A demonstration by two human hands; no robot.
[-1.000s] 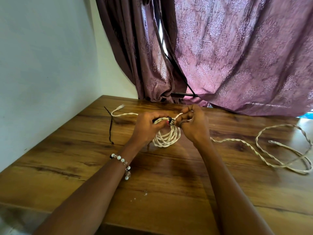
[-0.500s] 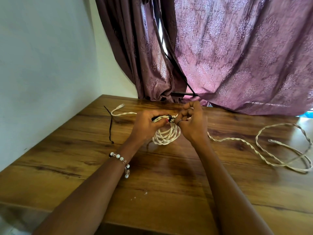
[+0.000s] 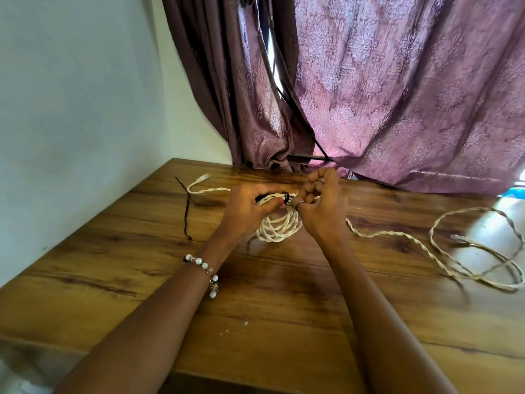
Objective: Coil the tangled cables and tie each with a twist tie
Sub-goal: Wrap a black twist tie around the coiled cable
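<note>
coiled cable (image 3: 277,227) between both hands, black twist tie (image 3: 286,197) on top

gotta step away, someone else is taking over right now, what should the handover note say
Left hand grips the top of the white coil.
Right hand pinches the black twist tie looped round the coil; tie not visibly finished.
Second white cable lies loose at the table's right, uncoiled.
A spare black tie lies at the left.
Left: finish this tie, then coil and tie the second cable.
</note>
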